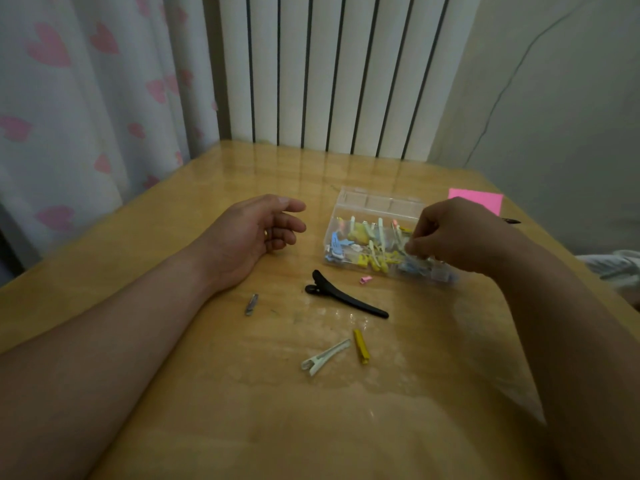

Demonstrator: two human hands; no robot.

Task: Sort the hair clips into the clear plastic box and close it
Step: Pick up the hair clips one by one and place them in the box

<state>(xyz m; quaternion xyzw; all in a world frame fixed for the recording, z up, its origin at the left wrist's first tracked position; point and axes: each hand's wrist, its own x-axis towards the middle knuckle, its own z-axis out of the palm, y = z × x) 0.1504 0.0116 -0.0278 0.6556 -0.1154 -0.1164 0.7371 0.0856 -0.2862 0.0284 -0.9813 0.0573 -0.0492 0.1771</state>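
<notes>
Now right hand (460,235) over clear plastic box (377,206)

One head-worn wide-angle view looks forward and down across the wooden table (214,393) from its near edge, close above both forearms (straight lines bow toward the picture's edges). It faces the far radiator (329,71) and curtain (86,98).

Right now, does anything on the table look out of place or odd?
Five clips lie loose outside the clear box: black clip, white clip, yellow clip, tiny pink clip, grey clip. No damage visible.
</notes>
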